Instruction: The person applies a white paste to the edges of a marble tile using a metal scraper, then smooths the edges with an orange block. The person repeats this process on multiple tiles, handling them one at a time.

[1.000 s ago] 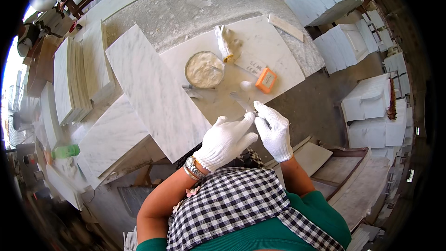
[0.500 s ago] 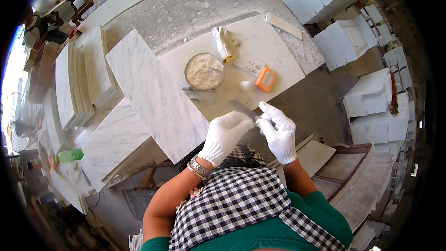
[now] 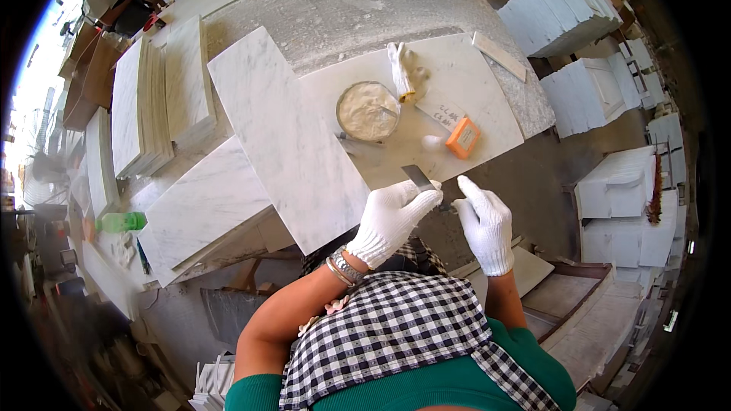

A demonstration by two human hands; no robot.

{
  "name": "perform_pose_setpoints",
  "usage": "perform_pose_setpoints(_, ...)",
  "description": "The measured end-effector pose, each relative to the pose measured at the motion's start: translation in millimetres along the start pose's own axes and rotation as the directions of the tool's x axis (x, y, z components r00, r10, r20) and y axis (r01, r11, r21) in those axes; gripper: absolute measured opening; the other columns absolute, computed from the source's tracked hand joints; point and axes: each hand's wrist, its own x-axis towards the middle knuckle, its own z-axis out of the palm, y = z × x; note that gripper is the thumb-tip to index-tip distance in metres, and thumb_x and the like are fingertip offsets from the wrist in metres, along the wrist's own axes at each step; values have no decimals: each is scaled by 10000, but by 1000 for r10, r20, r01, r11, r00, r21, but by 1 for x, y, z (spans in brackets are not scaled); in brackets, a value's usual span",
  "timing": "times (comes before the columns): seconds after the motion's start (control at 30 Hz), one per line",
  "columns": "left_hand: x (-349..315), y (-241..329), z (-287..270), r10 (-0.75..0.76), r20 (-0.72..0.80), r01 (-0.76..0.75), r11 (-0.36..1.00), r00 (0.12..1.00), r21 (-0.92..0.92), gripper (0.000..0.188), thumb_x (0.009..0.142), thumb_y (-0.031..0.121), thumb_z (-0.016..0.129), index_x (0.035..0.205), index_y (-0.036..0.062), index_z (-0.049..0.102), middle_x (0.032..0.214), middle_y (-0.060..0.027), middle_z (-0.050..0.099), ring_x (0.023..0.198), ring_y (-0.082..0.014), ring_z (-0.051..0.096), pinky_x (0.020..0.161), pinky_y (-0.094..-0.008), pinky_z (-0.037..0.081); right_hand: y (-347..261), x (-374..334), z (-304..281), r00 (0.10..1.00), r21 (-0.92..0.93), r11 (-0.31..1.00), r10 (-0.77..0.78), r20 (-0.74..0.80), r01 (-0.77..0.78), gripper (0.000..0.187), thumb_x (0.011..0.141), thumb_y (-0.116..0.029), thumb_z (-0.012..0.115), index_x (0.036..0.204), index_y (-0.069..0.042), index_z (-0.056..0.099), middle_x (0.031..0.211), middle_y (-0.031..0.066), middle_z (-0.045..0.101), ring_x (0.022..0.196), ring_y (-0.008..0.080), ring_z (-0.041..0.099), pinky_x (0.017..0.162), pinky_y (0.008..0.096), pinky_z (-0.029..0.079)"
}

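Observation:
My left hand [image 3: 394,217], in a white knitted glove, is closed around a small scraper with a flat dark grey blade [image 3: 416,176]. The blade points up and away from me, and a short dark end shows past the fingertips. Just to the right is my gloved right hand [image 3: 486,227], apart from the scraper, its index finger raised and nothing visible in it. Beyond the hands, a round bowl [image 3: 340,110] of cream-coloured paste stands on a pale marble slab [image 3: 495,99]. Near it are a spare white glove [image 3: 401,68], an orange box [image 3: 463,138] and a small white lump [image 3: 432,142].
A long veined marble slab [image 3: 285,144] lies at an angle left of my hands, partly over another slab [image 3: 202,209]. Stacked panels [image 3: 141,114] stand farther left. White blocks [image 3: 560,11] are piled at the far right. A green bottle [image 3: 122,221] lies at the left.
My right hand has drawn away from the scraper to the right, leaving it in my left hand. The blade shows more plainly. The whole view has shifted slightly.

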Motion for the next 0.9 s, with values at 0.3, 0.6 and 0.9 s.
perform_pose_setpoints(0.3,-3,-1,-3,118,-42,-115,992,992,60,324,993,198,709,1207,-45,720,1041,-59,758,911,-77,665,828,-244,545,-21,3,8,964,501,827,177,199,-255,619,843,24,792,1421,13,572,1054,171,748,885,187,737,807,328,594)
perform_pose_setpoints(0.6,6,17,-63,562,-400,-417,818,724,395,247,984,147,695,1133,-47,730,1122,-125,752,1033,-188,680,934,-316,516,-8,5,9,980,461,866,143,140,-192,578,865,101,714,1417,-40,616,888,111,732,855,127,707,780,280,567)
perform_pose_setpoints(0.9,-20,-23,-36,325,775,-836,305,542,456,416,877,389,733,1181,128,620,1196,-22,633,1167,-200,587,1097,-498,352,-10,43,27,839,648,542,432,331,-535,285,917,29,692,1194,-19,740,926,43,744,820,88,682,737,243,560)
